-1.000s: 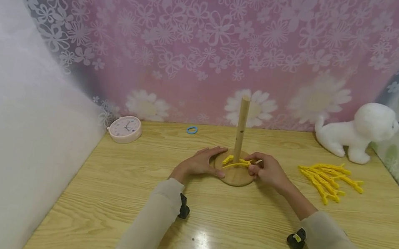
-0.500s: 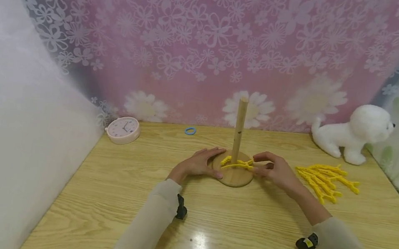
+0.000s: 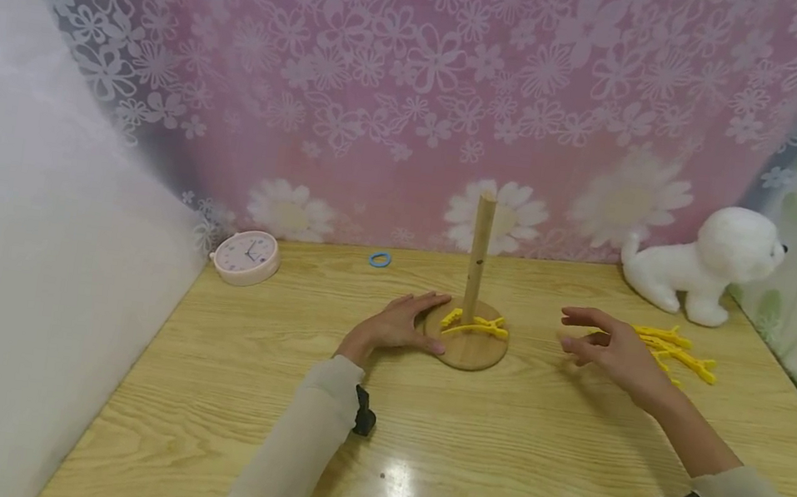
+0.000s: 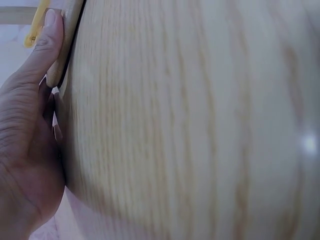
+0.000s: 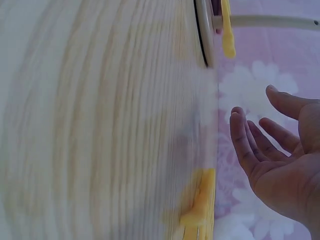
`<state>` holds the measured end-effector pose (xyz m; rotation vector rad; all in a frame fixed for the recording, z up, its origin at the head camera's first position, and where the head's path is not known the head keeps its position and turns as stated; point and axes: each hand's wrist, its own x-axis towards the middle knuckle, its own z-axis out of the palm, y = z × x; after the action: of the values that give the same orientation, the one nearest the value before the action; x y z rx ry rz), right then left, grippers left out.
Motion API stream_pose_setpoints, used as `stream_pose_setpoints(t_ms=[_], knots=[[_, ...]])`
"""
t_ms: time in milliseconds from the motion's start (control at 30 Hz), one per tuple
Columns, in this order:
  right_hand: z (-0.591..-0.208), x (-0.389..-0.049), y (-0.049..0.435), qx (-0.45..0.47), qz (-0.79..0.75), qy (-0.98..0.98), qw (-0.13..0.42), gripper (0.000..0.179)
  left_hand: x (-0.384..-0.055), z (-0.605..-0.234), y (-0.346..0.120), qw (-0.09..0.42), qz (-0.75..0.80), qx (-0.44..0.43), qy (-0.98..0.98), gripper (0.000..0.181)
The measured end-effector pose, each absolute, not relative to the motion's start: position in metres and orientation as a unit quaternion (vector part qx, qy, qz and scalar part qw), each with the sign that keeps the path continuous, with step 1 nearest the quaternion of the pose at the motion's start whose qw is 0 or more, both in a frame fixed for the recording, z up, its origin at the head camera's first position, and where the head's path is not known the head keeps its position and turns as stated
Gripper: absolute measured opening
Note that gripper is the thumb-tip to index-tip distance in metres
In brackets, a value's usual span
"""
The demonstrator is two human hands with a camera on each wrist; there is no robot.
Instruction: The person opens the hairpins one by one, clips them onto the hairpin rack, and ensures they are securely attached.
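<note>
In the head view, a wooden stand (image 3: 467, 357) with a round base and an upright post is in the middle of the table. A yellow branch-shaped plastic piece (image 3: 486, 327) lies over the base beside the post, its forked end to the right. My left hand (image 3: 399, 324) holds the base by its left edge, thumb on top; its fingertips are partly hidden. My right hand (image 3: 605, 347) is in the air right of the stand, fingers relaxed and holding nothing. Behind it lie several similar yellow pieces (image 3: 679, 353), partly covered by the hand.
At the back left stands a pink clock (image 3: 246, 257). A blue ring (image 3: 379, 259) lies near the table's back edge, and a white toy dog (image 3: 707, 260) sits at the back right. A floral curtain (image 3: 386, 112) hangs behind the table.
My right hand has let go of the yellow piece on the stand and moved right, towards the other yellow pieces. The left hand stays on the base.
</note>
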<state>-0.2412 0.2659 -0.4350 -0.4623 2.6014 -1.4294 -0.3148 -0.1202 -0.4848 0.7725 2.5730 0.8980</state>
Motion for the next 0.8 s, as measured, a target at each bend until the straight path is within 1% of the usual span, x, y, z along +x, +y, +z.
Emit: stream_pose_setpoints(t_ms=[133, 367, 633, 800], knots=[[-0.435, -0.237, 0.288, -0.14, -0.454, 0.878, 0.059, 0.064, -0.315, -0.484, -0.121, 0.155, 0.319, 0.266, 0.896, 0.099], [-0.438, -0.226, 0.319, -0.126, -0.432, 0.893, 0.021, 0.062, -0.317, -0.482, -0.12, 0.153, 0.318, 0.271, 0.895, 0.099], [-0.443, -0.211, 0.34, -0.094, -0.405, 0.909, 0.02, 0.06, -0.318, -0.484, -0.118, 0.156, 0.318, 0.281, 0.892, 0.095], [-0.446, -0.202, 0.35, -0.086, -0.397, 0.914, 0.014, 0.055, -0.315, -0.483, -0.119, 0.157, 0.323, 0.266, 0.894, 0.095]])
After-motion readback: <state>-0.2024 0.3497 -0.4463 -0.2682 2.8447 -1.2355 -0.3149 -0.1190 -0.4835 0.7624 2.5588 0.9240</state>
